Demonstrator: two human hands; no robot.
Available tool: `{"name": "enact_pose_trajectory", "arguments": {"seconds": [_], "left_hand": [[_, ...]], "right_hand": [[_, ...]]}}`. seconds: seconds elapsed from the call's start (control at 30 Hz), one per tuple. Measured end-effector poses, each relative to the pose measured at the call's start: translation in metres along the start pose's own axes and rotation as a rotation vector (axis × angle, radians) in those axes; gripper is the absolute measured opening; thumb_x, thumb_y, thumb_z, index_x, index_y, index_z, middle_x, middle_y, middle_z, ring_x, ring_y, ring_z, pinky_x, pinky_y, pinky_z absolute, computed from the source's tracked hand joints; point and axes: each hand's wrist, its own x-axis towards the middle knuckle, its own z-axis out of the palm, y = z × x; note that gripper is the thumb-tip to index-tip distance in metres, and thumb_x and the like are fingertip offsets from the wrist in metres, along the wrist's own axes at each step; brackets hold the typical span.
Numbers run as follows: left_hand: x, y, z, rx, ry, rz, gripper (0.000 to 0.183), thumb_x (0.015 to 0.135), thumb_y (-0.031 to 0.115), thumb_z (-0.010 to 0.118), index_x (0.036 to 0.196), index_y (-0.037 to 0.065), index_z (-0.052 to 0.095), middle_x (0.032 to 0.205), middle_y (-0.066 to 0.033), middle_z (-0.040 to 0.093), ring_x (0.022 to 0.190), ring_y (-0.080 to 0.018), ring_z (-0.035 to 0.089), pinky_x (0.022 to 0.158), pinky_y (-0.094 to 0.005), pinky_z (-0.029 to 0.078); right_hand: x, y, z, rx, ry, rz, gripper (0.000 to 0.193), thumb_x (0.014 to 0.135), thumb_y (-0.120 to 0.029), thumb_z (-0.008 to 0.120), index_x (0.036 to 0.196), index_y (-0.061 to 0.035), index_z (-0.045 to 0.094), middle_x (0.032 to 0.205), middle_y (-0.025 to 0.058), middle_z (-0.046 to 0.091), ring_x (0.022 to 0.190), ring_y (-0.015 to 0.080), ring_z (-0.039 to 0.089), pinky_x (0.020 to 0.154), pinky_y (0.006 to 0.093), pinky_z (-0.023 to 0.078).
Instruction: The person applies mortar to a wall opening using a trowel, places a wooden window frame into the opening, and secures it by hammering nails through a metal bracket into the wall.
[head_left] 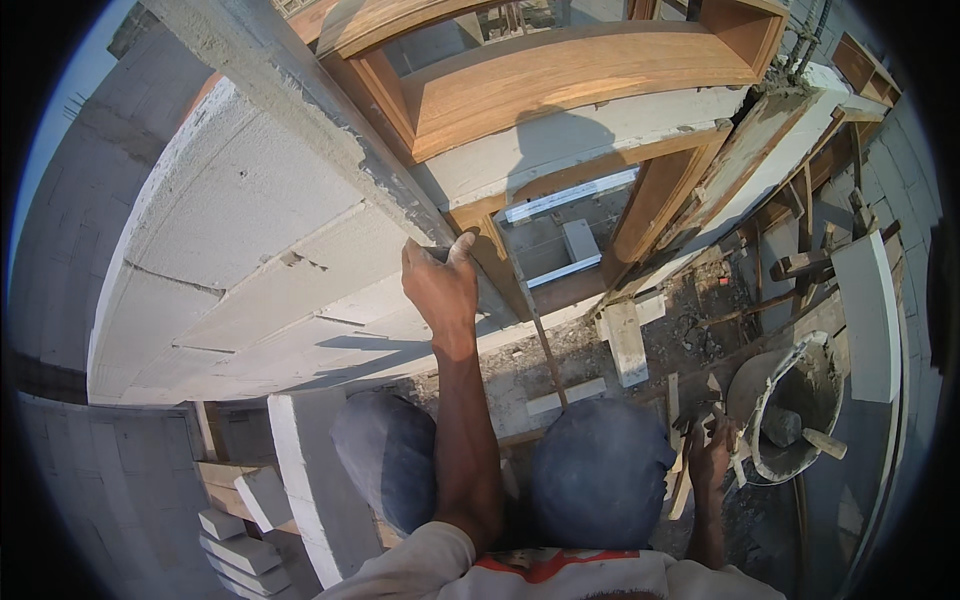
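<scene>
My left hand (440,290) reaches up in front of me, its fingers curled against the edge of a grey concrete column (345,140) and the thumb raised. A small dark patch shows between thumb and fingers; I cannot make out what it is. Left of the column runs a wall of pale blocks (250,240). Low on the right, my right hand (712,450) is closed beside a mortar-smeared bucket (752,395). What its fingers hold is too small and shadowed to name. Inside the bucket lies a grey lump (781,426), and a wooden handle (825,443) sticks out over the rim.
Wooden frames (570,80) stand ahead, with an opening below them. A pale block (315,480) stands upright by my left knee, near several stacked blocks (240,550). Rubble and timber lie below, right of centre. A white panel (868,315) leans at far right.
</scene>
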Motion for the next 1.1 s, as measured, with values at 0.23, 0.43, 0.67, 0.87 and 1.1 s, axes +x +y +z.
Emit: {"name": "enact_pose_trajectory", "arguments": {"seconds": [0.23,0.43,0.67,0.87,1.1], "left_hand": [[0.009,-0.015,0.013,0.196,0.034,0.081,0.056,0.078,0.039,0.096,0.090,-0.010,0.071,0.083,-0.0260,0.077,0.075,-0.0397,0.076,0.071,-0.0438,0.058],[0.023,-0.006,-0.003,0.296,0.101,0.112,0.075,0.075,0.057,0.094,0.086,-0.014,0.072,0.081,-0.0285,0.075,0.074,-0.0416,0.076,0.070,-0.0470,0.061],[-0.001,0.003,0.004,0.115,-0.048,-0.004,0.055,0.083,0.037,0.093,0.107,-0.010,0.074,0.096,-0.0246,0.079,0.087,-0.0405,0.076,0.080,-0.0457,0.057],[0.001,0.001,-0.001,-0.010,0.031,0.008,0.048,0.081,0.022,0.094,0.110,-0.009,0.072,0.100,-0.0250,0.077,0.091,-0.0434,0.073,0.081,-0.0467,0.054],[-0.001,0.003,-0.002,-0.031,0.008,-0.061,0.052,0.078,0.022,0.095,0.110,-0.010,0.068,0.104,-0.0284,0.074,0.095,-0.0475,0.070,0.083,-0.0492,0.054]], "right_hand": [[-0.022,0.054,0.013,-0.204,-0.208,0.275,0.069,0.105,-0.045,0.059,0.158,-0.0043,0.041,0.141,0.0285,0.061,0.124,0.0502,0.061,0.107,0.0581,0.045],[-0.022,0.050,0.003,0.004,-0.306,0.347,0.076,0.106,-0.052,0.056,0.162,-0.0053,0.035,0.145,0.0259,0.064,0.130,0.0495,0.061,0.108,0.0538,0.051],[-0.069,0.080,0.041,-0.337,-0.084,0.288,0.063,0.099,-0.039,0.068,0.143,0.0002,0.047,0.130,0.0260,0.069,0.110,0.0496,0.070,0.101,0.0560,0.054],[-0.036,0.014,0.014,0.092,-0.122,0.432,0.054,0.098,-0.034,0.072,0.134,0.0012,0.052,0.114,0.0257,0.071,0.099,0.0422,0.073,0.090,0.0473,0.057],[0.109,-0.161,-0.040,0.579,0.171,-0.167,0.041,0.102,-0.018,0.071,0.137,0.0006,0.059,0.116,0.0223,0.070,0.111,0.0305,0.071,0.096,0.0397,0.055]]}}
